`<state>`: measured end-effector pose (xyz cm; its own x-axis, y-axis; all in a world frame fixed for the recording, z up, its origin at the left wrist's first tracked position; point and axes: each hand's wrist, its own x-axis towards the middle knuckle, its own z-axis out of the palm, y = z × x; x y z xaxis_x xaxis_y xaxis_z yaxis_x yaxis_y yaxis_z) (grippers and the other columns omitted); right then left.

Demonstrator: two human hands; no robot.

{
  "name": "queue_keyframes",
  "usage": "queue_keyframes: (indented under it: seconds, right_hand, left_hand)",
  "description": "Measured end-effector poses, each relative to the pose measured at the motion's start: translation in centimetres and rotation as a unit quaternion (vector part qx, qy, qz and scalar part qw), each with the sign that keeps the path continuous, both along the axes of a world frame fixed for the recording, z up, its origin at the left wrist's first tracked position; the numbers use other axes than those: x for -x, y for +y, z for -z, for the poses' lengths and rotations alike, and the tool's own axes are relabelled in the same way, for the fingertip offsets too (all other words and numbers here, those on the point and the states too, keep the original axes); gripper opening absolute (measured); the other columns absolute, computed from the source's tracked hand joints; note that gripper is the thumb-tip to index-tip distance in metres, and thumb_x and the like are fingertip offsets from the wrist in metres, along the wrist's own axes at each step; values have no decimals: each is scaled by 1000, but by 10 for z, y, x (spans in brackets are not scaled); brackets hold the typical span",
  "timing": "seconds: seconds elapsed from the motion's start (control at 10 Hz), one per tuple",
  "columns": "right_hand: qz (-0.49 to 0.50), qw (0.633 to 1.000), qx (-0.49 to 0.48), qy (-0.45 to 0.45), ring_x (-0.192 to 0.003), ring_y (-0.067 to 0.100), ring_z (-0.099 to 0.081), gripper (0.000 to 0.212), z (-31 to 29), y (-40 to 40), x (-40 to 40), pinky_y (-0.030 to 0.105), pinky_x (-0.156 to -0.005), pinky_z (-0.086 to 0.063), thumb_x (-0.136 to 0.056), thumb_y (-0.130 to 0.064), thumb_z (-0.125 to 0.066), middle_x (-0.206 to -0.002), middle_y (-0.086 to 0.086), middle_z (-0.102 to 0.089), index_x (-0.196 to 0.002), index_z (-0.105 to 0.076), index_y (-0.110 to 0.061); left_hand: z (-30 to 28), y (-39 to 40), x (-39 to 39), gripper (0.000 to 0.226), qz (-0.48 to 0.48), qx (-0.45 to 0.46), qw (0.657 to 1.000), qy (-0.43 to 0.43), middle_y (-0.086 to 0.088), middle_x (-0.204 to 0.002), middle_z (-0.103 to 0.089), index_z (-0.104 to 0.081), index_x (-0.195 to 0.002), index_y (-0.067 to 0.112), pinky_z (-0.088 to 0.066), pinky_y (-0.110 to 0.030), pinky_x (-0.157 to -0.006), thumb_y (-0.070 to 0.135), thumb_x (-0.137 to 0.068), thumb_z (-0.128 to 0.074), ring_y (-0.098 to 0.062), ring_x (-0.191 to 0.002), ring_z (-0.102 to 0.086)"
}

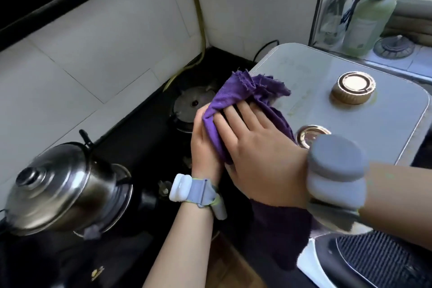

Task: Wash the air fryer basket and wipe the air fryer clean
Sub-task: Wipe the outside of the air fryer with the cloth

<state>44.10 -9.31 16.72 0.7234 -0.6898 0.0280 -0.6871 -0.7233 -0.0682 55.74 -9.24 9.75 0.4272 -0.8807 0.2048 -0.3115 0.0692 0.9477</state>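
The air fryer [311,72] is a pale grey box at the right with two gold dials on its top; the far dial [353,87] is in full view, the near dial [311,134] is partly hidden by my right wrist. A purple cloth [247,91] lies bunched over the fryer's left top edge and side. My right hand [254,147] presses flat on the cloth with its fingers straight. My left hand [205,145] grips the cloth's left edge from below. The basket's ribbed black front [378,257] shows at the bottom right.
A black gas hob [145,142] fills the left, with a steel kettle [67,189] on the near burner and a bare burner [194,103] behind my hands. White tiled walls stand behind. A green bottle [367,18] sits on the window sill at the far right.
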Motion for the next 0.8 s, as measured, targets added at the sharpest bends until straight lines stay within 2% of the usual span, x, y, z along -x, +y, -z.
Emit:
queue_keyframes:
  seconds: [0.1, 0.2, 0.3, 0.4, 0.5, 0.6, 0.7, 0.8]
  right_hand:
    - [-2, 999, 5, 37, -140, 41, -22, 62, -1, 15, 14, 52, -116, -15, -89, -26, -29, -150, 24, -26, -146, -25, -2]
    - [21, 997, -59, 34, -143, 35, -2, 70, -7, 2, 2, 47, -118, 0, -95, -36, -31, -155, 19, -2, -149, 1, -6]
    - [57, 993, -98, 20, -144, 32, 13, 77, -18, -26, -25, 45, -118, 6, -94, -38, -38, -156, 15, 13, -149, 9, -12]
    - [72, 993, -92, 7, -144, 31, 17, 79, -17, -20, -21, 43, -118, 7, -92, -39, -38, -156, 16, 16, -150, 8, -14]
    - [40, 995, -87, 16, -144, 32, 19, 81, -10, -4, 6, 42, -118, 9, -91, -41, -36, -155, 19, 19, -150, 11, -12]
    - [57, 993, -99, 15, -144, 33, 18, 79, -9, 3, 7, 43, -117, 8, -91, -43, -34, -155, 20, 17, -150, 10, -12]
    - [117, 986, -113, -29, -145, 33, 14, 75, -10, -8, -16, 43, -117, 4, -92, -43, -34, -156, 21, 12, -151, 1, -11]
    - [187, 971, -142, -55, -145, 34, 13, 76, -5, -42, -32, 45, -117, 5, -95, -44, -37, -156, 21, 13, -151, -1, -10]
  left_hand:
    - [1, -5, -6, 21, 21, 23, 995, 99, 27, -96, -68, -56, -107, 34, -46, -7, -78, 24, -99, -39, 12, -95, -60]
    - [-1, -6, -2, 27, 1, -18, 997, 77, 21, -97, -67, -56, -105, 33, -47, -9, -81, 14, -101, -36, 12, -92, -60]
    - [-5, -18, -9, 34, -14, -72, 990, 118, 20, -106, -56, -52, -115, 30, -41, -3, -82, 5, -101, -33, 21, -89, -53]
    - [-13, -15, -9, 35, 4, -63, 991, 122, 6, -117, -55, -49, -130, 7, -37, 2, -81, -2, -98, -39, 26, -88, -49]
    - [-19, -13, 2, 24, 4, -24, 991, 130, -10, -109, -64, -60, -106, 13, -44, -25, -100, 9, -100, -37, -4, -98, -59]
    - [-22, -7, 6, 27, 2, -15, 983, 183, -8, -107, -64, -60, -100, 16, -40, -42, -106, 19, -101, -34, -19, -105, -59]
    - [-16, -4, 5, 27, 8, -56, 984, 171, -2, -119, -60, -54, -123, 12, -41, -12, -96, 8, -98, -44, 5, -101, -55]
    - [-16, -5, 2, 25, 8, -41, 988, 146, -6, -118, -62, -58, -115, 18, -42, -21, -95, 10, -99, -41, -8, -104, -56]
